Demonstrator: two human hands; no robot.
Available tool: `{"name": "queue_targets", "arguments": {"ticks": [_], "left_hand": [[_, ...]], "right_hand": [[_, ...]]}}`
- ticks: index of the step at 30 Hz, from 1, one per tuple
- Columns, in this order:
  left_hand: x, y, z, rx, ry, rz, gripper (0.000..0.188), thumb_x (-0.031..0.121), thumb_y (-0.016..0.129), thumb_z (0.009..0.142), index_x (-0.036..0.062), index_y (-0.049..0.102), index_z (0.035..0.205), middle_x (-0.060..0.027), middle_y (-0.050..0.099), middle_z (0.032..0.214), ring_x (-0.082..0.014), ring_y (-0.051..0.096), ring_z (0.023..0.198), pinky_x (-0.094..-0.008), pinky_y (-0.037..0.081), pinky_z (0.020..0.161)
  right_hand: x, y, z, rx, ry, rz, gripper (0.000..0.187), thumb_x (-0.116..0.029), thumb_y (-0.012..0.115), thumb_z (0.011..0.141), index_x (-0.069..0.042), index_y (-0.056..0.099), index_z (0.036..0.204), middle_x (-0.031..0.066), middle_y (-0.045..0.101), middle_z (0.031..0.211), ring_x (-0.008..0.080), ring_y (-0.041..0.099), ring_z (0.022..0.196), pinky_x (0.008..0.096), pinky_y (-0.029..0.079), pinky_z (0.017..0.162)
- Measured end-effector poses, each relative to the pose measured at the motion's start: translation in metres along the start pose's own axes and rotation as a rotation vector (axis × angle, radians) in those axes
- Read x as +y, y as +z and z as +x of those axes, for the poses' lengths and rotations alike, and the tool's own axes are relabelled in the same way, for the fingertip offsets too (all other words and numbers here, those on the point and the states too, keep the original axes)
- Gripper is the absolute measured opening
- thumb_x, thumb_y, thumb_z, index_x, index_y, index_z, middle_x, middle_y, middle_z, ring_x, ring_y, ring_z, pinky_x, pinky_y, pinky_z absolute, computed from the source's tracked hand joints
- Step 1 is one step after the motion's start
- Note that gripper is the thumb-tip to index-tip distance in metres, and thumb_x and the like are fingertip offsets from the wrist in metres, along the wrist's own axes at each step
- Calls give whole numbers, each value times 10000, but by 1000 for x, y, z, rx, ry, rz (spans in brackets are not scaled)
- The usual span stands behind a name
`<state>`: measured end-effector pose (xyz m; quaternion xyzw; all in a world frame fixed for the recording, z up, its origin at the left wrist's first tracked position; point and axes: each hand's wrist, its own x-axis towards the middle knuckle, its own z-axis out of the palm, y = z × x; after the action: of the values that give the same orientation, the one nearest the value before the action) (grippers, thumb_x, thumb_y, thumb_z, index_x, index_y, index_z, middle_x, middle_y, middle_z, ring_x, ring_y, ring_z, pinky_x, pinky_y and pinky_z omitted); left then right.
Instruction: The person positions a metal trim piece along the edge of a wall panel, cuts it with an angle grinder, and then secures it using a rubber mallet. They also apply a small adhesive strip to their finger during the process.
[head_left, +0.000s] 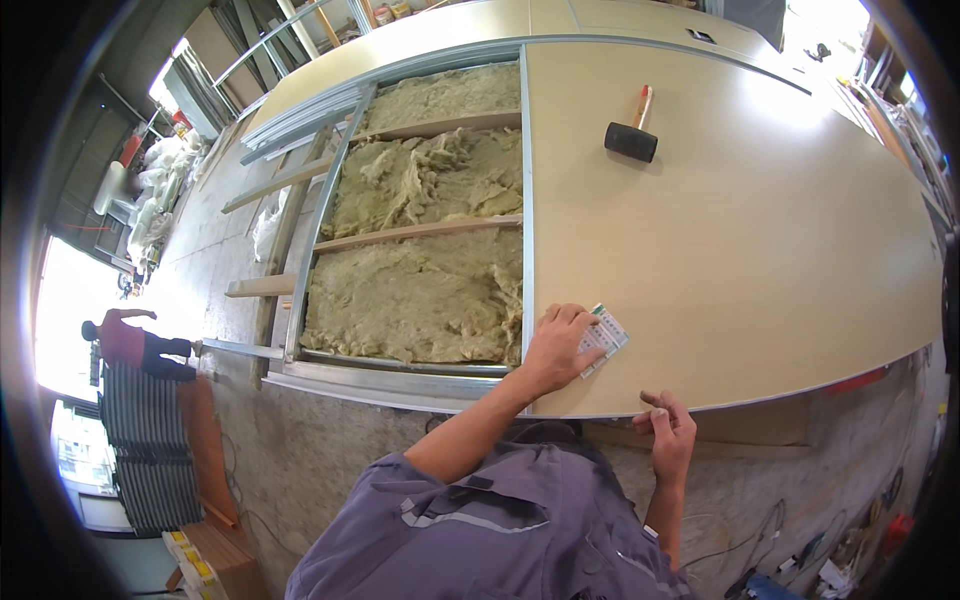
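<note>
My left hand (562, 348) rests on the cream panel (740, 270) near its front edge, holding a small white-and-green printed sheet (612, 330) between thumb and fingers. The sheet lies at a slant on the panel, partly covered by the hand. Just right of it, my right hand (670, 428) is raised at the panel's front edge with its fingers curled and fingertips close together. Whatever those fingertips hold, if anything, is too small to make out. Farther back on the panel lies a black rubber mallet (631, 142) with a wooden, red-tipped handle.
Left of the panel, a metal frame with wooden crossbars (420, 232) holds yellowish fibre insulation (410, 300). Metal profiles (305, 118) are stacked behind it. Another person (135, 345) stands at far left, by stacked grey sheets (150, 450). Cables and tools lie on the floor at lower right.
</note>
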<state>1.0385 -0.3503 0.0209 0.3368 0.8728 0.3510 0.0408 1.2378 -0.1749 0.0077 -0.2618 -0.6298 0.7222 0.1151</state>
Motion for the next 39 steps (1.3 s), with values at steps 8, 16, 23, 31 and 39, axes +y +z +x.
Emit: {"name": "queue_targets", "arguments": {"ticks": [8, 16, 23, 31, 39], "left_hand": [[-46, -18, 16, 252, -118, -179, 286, 172, 718, 904, 28, 648, 1141, -158, 658, 1128, -336, 602, 1085, -418, 490, 934], [-64, -41, 27, 170, 14, -219, 330, 151, 754, 867, 24, 648, 1153, -154, 660, 1131, -353, 602, 1071, -435, 505, 906], [-83, -53, 40, 141, -93, -432, 352, 146, 765, 856, 25, 646, 1164, -174, 655, 1169, -370, 599, 1107, -433, 502, 944], [-151, -76, 137, 384, -206, -276, 480, 207, 730, 912, -1, 569, 1312, -223, 602, 1262, -379, 573, 1171, -450, 472, 998], [-172, -56, 190, 317, -396, -280, 633, 303, 722, 920, -7, 474, 1413, -237, 590, 1273, -386, 554, 1210, -468, 454, 1006]], "right_hand": [[-38, 16, 87, 0, -20, -202, 329, -173, 532, 1031, 45, 645, 1249, 139, 705, 1097, 144, 669, 781, 280, 550, 687], [-94, 85, 318, 148, -481, -713, 550, -130, 675, 885, 7, 556, 1403, 236, 605, 1345, 327, 623, 1184, 409, 530, 992], [-124, 126, 449, 173, -484, -1183, 742, -354, 697, 875, -20, 455, 1492, 198, 439, 1555, 395, 369, 1447, 458, 362, 1178], [-179, 153, 442, -254, -129, -1436, 715, -336, 720, 860, -84, 476, 1483, 145, 500, 1504, 347, 438, 1390, 465, 411, 1128], [-165, 78, 441, -341, -153, -1631, 790, -189, 801, 774, -51, 465, 1476, 192, 565, 1391, 346, 467, 1352, 433, 437, 1098]]}}
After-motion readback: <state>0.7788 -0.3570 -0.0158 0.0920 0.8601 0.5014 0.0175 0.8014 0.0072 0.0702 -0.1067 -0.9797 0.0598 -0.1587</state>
